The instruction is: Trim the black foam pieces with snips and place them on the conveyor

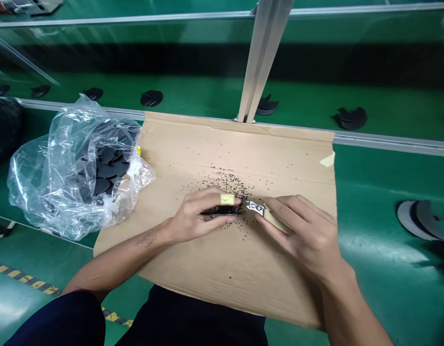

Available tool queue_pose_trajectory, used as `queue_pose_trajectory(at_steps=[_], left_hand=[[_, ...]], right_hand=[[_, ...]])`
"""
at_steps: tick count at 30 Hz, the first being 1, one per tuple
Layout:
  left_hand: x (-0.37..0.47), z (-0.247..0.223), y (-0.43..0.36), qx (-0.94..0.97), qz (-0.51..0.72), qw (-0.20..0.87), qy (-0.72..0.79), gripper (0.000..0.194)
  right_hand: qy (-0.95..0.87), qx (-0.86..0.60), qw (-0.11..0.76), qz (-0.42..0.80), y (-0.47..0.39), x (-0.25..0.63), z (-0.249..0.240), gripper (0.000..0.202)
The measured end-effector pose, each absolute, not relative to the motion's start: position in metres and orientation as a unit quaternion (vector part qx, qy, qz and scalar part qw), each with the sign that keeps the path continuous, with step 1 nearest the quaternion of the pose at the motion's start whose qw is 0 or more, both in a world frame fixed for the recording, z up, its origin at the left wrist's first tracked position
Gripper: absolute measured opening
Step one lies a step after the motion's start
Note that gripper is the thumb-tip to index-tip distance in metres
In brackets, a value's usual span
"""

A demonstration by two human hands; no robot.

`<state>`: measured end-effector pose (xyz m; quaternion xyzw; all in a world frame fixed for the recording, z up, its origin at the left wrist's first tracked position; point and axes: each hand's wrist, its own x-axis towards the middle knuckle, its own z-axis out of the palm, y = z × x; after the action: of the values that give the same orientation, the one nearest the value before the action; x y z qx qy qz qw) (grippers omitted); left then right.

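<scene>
My left hand (198, 214) pinches a thin black plastic part (224, 210) between thumb and fingers; yellow tape wraps one fingertip. Closed around a pair of side cutters (256, 207), my right hand (304, 230) holds their metal jaws at the part's right end. The fingers cover most of the cutters' handles, and whether the blades touch the part is too small to tell. Many tiny black scraps (229, 180) lie scattered around both hands on a cardboard sheet (215, 269).
To the left, a clear plastic bag (63, 168) holds several black curved parts (112, 166). An upright metal post (263, 57) stands behind the cardboard. Along the green surface beyond lie more black parts (152, 98). Another curved part (422, 220) sits at the right.
</scene>
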<state>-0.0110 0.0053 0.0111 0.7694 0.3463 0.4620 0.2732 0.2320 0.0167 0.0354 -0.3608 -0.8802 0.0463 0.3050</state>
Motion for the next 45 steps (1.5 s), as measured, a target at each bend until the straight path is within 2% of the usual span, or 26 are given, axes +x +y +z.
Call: queue_pose_trajectory(at_steps=[4,8,15,18,20,25,28,32,36,40,45], left_hand=[[-0.009,0.008,0.004,0.800,0.426,0.262,0.331,0.032],[-0.009,0.007,0.005,0.794,0.427,0.238,0.360,0.032],[-0.008,0.007,0.005,0.762,0.455,0.240,0.393,0.022],[-0.006,0.006,0.003,0.748,0.463,0.271,0.390,0.016],[-0.005,0.005,0.002,0.757,0.459,0.274,0.376,0.014],[-0.006,-0.001,0.002,0.838,0.385,0.159,0.352,0.019],[-0.007,-0.003,0.003,0.864,0.342,0.122,0.349,0.024],[-0.007,-0.003,0.004,0.827,0.400,0.187,0.347,0.028],[-0.006,-0.001,0.005,0.780,0.455,0.249,0.351,0.032],[-0.007,0.000,0.002,0.759,0.465,0.286,0.356,0.029],[-0.007,0.001,0.001,0.751,0.472,0.310,0.342,0.022]], right_hand=[[-0.889,-0.369,0.271,-0.015,0.018,0.230,0.035,0.015],[-0.887,-0.390,0.248,-0.013,0.018,0.230,0.034,0.017],[-0.792,-0.452,0.326,0.251,0.013,0.226,0.028,0.029],[-0.758,-0.446,0.356,0.316,0.010,0.219,0.024,0.024],[-0.774,-0.418,0.371,0.299,0.008,0.216,0.021,0.020],[-0.877,-0.325,0.346,0.077,0.003,0.213,0.019,0.019],[-0.890,-0.289,0.342,0.084,-0.001,0.213,0.022,0.017],[-0.857,-0.310,0.377,0.167,0.006,0.223,0.031,0.026],[-0.853,-0.389,0.334,0.098,0.019,0.236,0.033,0.023],[-0.880,-0.365,0.293,0.084,0.023,0.238,0.029,0.016],[-0.896,-0.337,0.285,0.056,0.022,0.233,0.028,0.012]])
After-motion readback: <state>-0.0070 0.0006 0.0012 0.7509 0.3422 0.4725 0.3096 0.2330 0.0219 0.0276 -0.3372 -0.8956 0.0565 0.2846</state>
